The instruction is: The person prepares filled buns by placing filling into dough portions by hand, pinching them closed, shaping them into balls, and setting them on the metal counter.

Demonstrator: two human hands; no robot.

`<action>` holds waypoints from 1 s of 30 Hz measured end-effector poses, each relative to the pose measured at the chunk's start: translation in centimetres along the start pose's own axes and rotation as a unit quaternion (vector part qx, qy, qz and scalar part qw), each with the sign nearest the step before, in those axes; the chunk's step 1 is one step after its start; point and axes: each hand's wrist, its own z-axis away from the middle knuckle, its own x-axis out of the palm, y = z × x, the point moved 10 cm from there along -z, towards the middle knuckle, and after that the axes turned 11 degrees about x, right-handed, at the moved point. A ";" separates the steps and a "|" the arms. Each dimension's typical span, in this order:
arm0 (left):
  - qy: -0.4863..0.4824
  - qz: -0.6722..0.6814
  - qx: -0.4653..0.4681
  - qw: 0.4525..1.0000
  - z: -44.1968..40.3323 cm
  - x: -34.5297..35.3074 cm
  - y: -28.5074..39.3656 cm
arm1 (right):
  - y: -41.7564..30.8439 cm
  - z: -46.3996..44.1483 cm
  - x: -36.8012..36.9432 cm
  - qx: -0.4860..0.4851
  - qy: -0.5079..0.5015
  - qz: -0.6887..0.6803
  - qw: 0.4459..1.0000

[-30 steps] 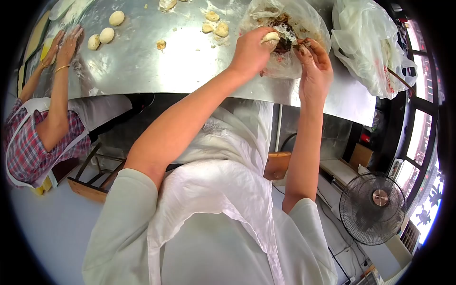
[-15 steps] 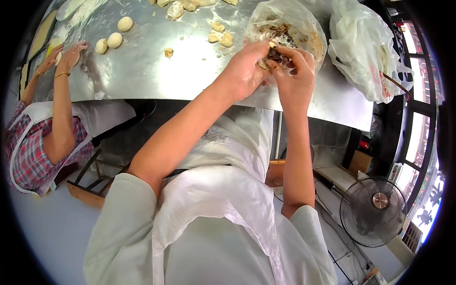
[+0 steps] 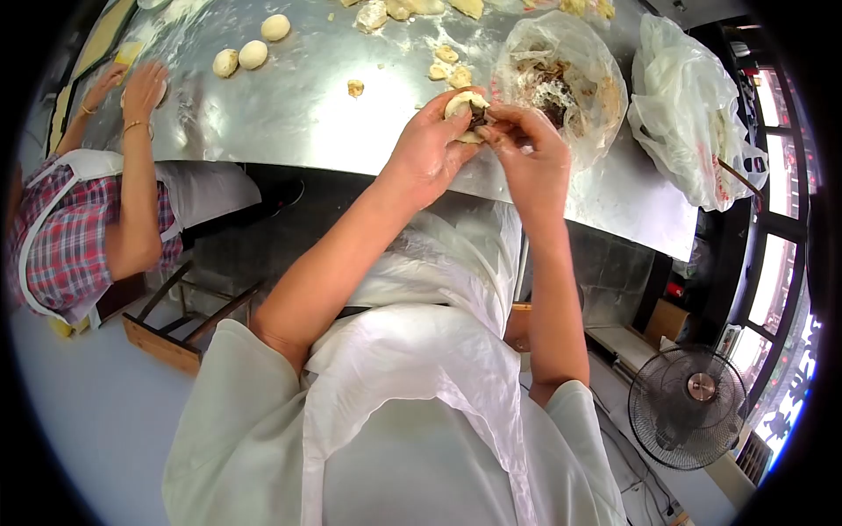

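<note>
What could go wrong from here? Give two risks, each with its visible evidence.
Dark, moist-looking filling might spill from the curved, pale dough piece in the left hand, as it gapes open. The right hand might snag the round, clear plastic bag lying close beside it.

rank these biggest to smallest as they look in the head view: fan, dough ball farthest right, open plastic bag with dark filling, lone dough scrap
1. open plastic bag
2. fan
3. dough ball
4. dough scrap
</note>
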 end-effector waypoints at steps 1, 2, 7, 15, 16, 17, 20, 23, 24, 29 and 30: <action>0.003 0.006 0.011 1.000 0.5 0.1 0.5 | -0.2 0.3 0.5 -0.020 0.012 0.009 1.000; 0.006 0.012 0.022 1.000 0.9 0.4 0.9 | -0.3 0.5 0.9 -0.036 0.023 0.010 0.999; 0.024 -0.030 0.059 0.998 2.3 0.0 2.3 | -1.6 1.7 3.0 -0.100 0.031 0.048 0.993; -0.003 -0.039 0.014 0.999 3.3 -2.1 4.2 | -1.7 1.0 0.9 -0.014 -0.066 0.078 0.995; -0.020 -0.009 0.013 1.000 3.5 -1.8 3.9 | -1.7 1.3 2.0 -0.061 -0.081 0.127 0.987; -0.029 -0.017 -0.008 0.999 3.7 -1.8 3.5 | -1.9 1.9 3.0 -0.106 -0.097 0.176 0.974; -0.037 -0.065 -0.046 0.996 4.9 -1.2 3.0 | -1.6 2.8 5.2 -0.095 -0.150 0.152 0.972; 0.001 -0.114 -0.037 0.993 6.0 0.0 3.8 | -1.1 3.1 6.5 -0.038 -0.199 0.099 0.974; 0.007 -0.143 -0.041 0.989 6.0 0.0 3.7 | -1.1 3.3 6.8 -0.031 -0.207 0.087 0.974; 0.026 -0.270 -0.057 0.961 6.1 -0.5 4.0 | -3.9 3.8 6.9 -0.204 -0.166 0.155 0.952; -0.004 -0.244 -0.077 0.967 6.0 -0.3 3.8 | -4.0 3.9 6.9 -0.220 -0.164 0.147 0.950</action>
